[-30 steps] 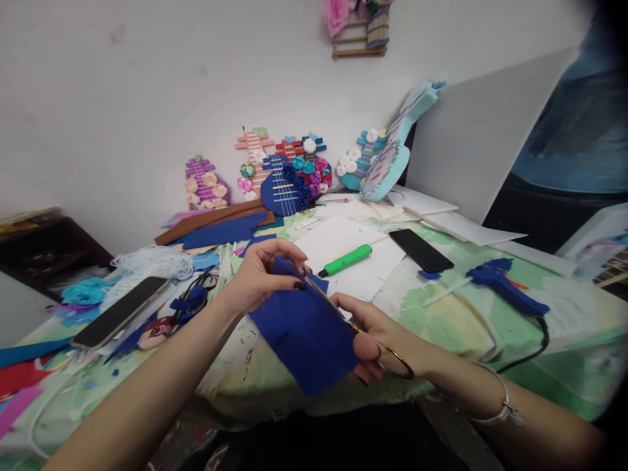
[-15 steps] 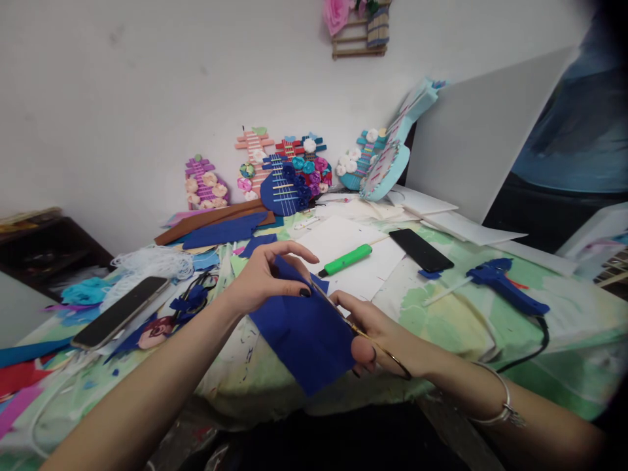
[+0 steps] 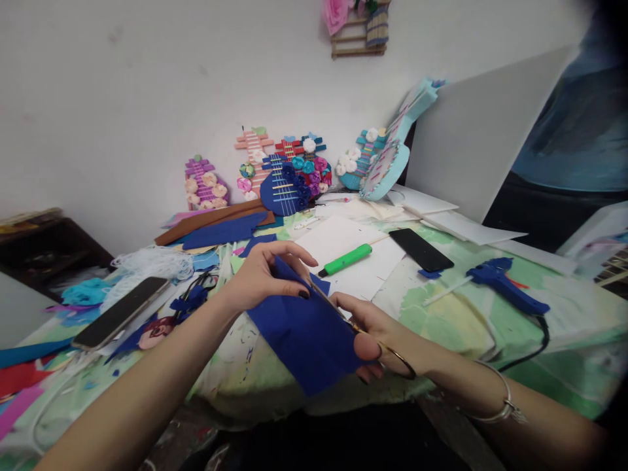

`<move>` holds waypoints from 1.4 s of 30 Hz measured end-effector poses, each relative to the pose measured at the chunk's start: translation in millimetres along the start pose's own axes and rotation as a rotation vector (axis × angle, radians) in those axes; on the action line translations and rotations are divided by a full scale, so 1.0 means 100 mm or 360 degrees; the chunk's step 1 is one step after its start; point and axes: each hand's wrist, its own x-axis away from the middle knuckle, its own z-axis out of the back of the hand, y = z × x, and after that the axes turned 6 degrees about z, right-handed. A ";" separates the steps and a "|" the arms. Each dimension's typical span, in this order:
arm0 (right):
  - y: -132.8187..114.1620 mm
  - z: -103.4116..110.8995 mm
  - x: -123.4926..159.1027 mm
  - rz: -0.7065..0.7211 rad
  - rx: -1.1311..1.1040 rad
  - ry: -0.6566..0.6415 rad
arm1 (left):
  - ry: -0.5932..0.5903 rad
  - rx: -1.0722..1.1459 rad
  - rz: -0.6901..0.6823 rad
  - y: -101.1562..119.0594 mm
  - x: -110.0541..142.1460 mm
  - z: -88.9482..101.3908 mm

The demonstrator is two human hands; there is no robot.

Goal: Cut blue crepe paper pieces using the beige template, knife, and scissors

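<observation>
My left hand [image 3: 272,278] pinches the upper edge of a dark blue sheet [image 3: 309,340], which looks like felt or craft foam. The sheet hangs down over the front of the table. My right hand [image 3: 375,333] is closed around a pair of scissors [image 3: 346,319] with gold-coloured handles. Their blades point up and left along the sheet's right edge, close to my left fingertips. Beyond my hands a green marker-like tool [image 3: 347,260] with a dark tip lies on white paper [image 3: 338,232].
At right are a black phone [image 3: 420,249] and a blue glue gun [image 3: 510,284] with its cord. Another phone [image 3: 122,313], white cord [image 3: 152,265] and coloured scraps lie left. Decorated paper guitars [image 3: 282,186] stand against the wall.
The scissors and my right hand have shifted slightly, the handle loop a little to the right. The blue sheet's lower right part has moved a bit. My left hand stays nearly in place.
</observation>
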 end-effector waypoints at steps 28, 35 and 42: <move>0.04 0.02 0.03 0.0118 0.0033 -0.0006 | 0.0171 0.0259 0.0005 -0.05 -0.04 -0.02; -0.01 0.01 0.01 0.0132 0.0033 0.0006 | 0.0218 0.0224 0.0012 -0.05 -0.04 -0.05; -0.02 -0.01 -0.03 0.0124 -0.0019 0.0054 | 0.0192 0.0234 -0.0003 -0.04 -0.03 -0.05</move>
